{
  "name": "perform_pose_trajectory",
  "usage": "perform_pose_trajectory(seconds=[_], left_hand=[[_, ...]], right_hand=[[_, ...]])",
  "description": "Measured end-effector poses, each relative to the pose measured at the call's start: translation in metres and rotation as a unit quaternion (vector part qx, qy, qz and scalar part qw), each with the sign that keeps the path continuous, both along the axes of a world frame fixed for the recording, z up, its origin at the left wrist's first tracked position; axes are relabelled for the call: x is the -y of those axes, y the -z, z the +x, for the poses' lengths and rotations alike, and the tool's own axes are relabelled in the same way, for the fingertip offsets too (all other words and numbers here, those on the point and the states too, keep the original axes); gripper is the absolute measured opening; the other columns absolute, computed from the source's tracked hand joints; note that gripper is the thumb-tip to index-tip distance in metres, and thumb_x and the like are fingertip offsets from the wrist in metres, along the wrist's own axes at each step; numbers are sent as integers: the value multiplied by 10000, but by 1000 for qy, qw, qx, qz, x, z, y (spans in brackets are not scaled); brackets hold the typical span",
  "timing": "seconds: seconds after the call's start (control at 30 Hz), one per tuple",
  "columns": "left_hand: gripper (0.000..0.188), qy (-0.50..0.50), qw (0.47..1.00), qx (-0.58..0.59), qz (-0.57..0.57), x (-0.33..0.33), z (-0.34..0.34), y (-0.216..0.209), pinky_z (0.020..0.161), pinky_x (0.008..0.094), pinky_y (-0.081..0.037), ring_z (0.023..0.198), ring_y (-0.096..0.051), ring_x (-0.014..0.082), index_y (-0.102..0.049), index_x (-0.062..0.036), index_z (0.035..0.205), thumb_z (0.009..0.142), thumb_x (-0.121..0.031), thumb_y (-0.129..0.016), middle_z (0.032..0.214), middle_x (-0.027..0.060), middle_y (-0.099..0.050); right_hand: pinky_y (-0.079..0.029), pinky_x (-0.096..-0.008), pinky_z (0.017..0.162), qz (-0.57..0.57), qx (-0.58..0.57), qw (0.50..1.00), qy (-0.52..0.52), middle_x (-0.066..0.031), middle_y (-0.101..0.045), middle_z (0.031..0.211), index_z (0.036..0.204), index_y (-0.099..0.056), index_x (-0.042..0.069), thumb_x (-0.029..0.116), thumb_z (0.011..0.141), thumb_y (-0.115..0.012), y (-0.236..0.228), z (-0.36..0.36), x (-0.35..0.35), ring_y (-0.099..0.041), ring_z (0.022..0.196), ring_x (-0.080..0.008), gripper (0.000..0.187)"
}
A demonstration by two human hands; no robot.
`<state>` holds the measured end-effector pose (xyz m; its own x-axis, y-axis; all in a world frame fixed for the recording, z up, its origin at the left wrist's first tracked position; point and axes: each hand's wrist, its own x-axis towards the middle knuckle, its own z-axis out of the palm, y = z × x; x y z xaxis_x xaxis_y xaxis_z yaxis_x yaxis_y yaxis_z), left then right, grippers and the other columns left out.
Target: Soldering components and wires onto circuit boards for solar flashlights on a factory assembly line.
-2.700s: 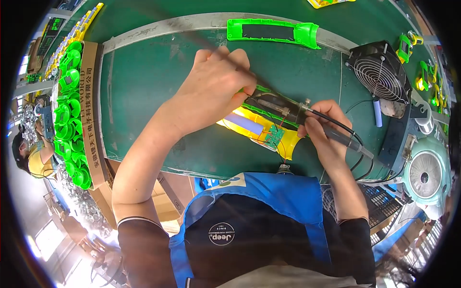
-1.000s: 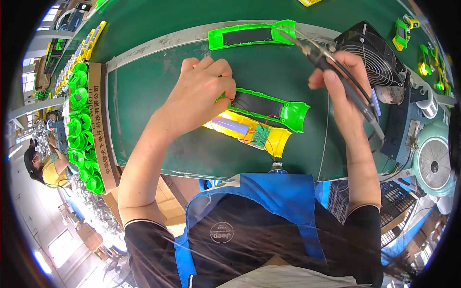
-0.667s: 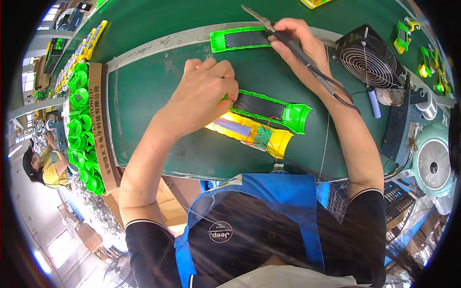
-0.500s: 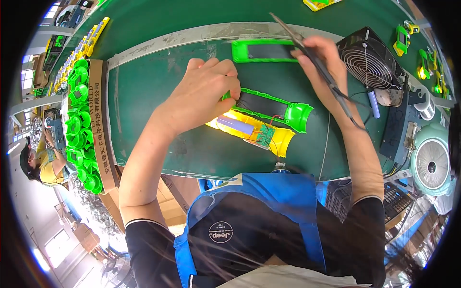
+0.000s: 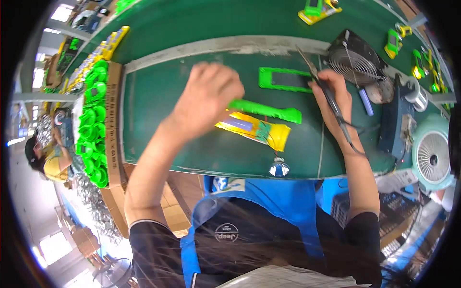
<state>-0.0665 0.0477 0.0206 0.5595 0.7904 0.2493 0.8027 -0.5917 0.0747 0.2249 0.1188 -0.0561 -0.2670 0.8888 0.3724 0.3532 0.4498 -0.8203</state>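
Note:
My left hand [image 5: 209, 93] is closed and somewhat blurred, its fingers at the left end of a green casing half [image 5: 269, 111] that stands tilted on its edge. Just below it lies a yellow casing half [image 5: 278, 135], open side up, holding a purple cylindrical battery [image 5: 237, 123] and a small green circuit board [image 5: 262, 130]. A silver lamp reflector [image 5: 279, 168] sits at the bench's near edge by the yellow half's right end. My right hand [image 5: 334, 91] grips a soldering iron [image 5: 329, 96], tip pointing up and left, away from the casing.
Another green casing part [image 5: 285, 80] lies beyond. At right are a black fan [image 5: 357, 57], a loose purple battery [image 5: 366, 102], a solder spool [image 5: 417, 96] and a pale green fan [image 5: 432, 156]. A carton [image 5: 114, 125] of green parts stands left. A person [image 5: 50, 158] works far left.
The green casing half has tipped from lying open onto its edge. My right hand has lowered slightly with the soldering iron. The reflector now shows fully, and the whole view has shifted.

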Motion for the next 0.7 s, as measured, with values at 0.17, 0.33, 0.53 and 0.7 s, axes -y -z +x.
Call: perform_pose_trajectory(seconds=[0.17,0.33,0.53,0.7], left_hand=[[448,-32,993,96,-58,55,-6,23,891,448,-452,1079,-572,335,-531,-58,1018,686,-173,-808,1124,128,-612],[530,-115,969,217,-1,41,-53,27,861,429,-517,1022,-626,351,-509,-59,1070,671,-92,-856,1101,161,-644],[513,-339,894,285,72,-94,-118,35,751,437,-513,877,-637,393,-453,-82,1130,765,-154,-805,1010,159,-635],[534,-362,907,198,78,-196,-120,67,787,429,-508,884,-648,348,-440,-95,1143,773,-221,-803,991,137,-636]], right_hand=[[-532,-317,774,72,-3,996,-53,-130,-674,996,1111,-545,57,-13,785,-729,-4,11,8,-687,838,-229,381],[-510,-289,770,-42,-90,994,-41,-98,-660,911,1160,-474,40,107,920,-624,8,16,4,-677,841,-186,291],[-518,-323,785,-99,-161,981,-40,-95,-617,943,1169,-448,51,101,950,-581,12,1,9,-667,828,-197,262],[-511,-392,757,30,-57,994,-87,-142,-684,916,1080,-490,69,-55,753,-655,6,-14,2,-656,814,-311,387]])
